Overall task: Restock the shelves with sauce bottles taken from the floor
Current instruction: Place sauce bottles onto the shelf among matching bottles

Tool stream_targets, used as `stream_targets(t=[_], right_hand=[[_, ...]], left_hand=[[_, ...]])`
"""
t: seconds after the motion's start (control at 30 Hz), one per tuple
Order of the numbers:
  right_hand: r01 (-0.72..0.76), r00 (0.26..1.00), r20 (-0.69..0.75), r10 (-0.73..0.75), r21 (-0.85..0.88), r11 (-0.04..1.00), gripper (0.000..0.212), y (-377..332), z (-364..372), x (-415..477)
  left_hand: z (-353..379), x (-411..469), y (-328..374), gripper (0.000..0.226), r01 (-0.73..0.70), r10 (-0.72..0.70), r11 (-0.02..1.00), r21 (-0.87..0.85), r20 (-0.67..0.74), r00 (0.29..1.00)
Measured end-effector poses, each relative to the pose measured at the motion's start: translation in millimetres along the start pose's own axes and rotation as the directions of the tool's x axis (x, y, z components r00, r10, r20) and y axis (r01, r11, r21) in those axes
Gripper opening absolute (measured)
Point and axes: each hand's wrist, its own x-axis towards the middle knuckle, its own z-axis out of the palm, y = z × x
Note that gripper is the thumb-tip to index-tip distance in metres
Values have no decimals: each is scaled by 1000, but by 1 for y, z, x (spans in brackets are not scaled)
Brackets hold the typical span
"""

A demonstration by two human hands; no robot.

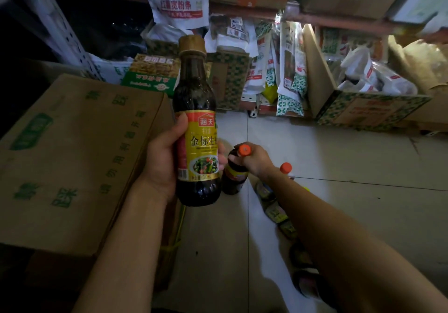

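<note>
dim overall; brightest light top right; edges bowed, corners dark, perhaps slightly blurred.

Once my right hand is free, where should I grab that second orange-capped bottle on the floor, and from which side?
Take the second orange-capped bottle by its neck just under the cap, coming down from above. It stands upright with the cap clear, while its body is hidden behind your right arm and looks crowded by other bottles beside it.
</note>
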Motion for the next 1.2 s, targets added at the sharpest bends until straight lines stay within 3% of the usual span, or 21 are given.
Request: stream_targets(t=[0.2,0.33,0.5,0.6,0.7,0.97,1.07,1.2], right_hand=[[23,993,-122,4,217,976,18,-11,-38,-3],[136,988,-115,-105,310,941,17,-45,-54,-15],[310,942,-255,-218,408,859,25,-90,-64,-32],[325,933,-318,-166,555,766,20,-112,-70,-41],[240,963,-256,-79,693,680,19,-130,-75,-49],[221,973,-187,-136,575,788,11,-154,-75,-73],[214,973,-198,-122,553,806,18,-155,-76,-81],[234,963,-233,-132,490,840,23,-177,-88,-112]], left_hand=[[-5,-2,1,73,19,-19,1000,4,-23,1000],[-7,1,0,70,24,-24,999,21,-9,1000],[-7,3,-2,76,20,-20,1000,3,-15,1000],[-5,4,-3,84,-19,19,999,-32,-9,1000],[0,3,-3,83,-33,36,998,-50,47,998],[8,-2,-5,77,22,-2,995,-102,193,981],[12,-5,-6,79,41,3,986,-159,269,963],[42,-18,-1,77,14,32,978,-209,219,975]])
